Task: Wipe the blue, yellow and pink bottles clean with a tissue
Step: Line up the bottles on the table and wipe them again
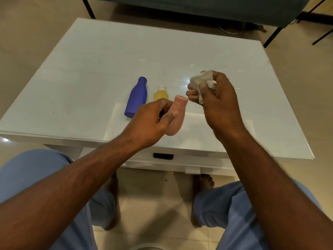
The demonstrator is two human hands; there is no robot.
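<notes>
So the left hand (153, 120) has its grip closed round the pink bottle (175, 117), lifted off the white worktop (90, 73) probably for easier wiping, while the right hand (214, 100) clutches the balled-up tissue (200, 79) just beside its cap, blue bottle (136, 98) and yellow bottle (161, 94) lying behind.

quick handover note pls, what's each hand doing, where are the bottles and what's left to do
Left hand: holds the pink bottle above the table's near edge.
Right hand: closed on the crumpled tissue, apart from the pink bottle's cap.
Blue bottle and yellow bottle: side by side on the white table, beyond the left hand, the yellow one partly hidden.
Done: cannot tell which bottles have been wiped.
Left: wipe the pink bottle, set it down, and check the other two.
</notes>
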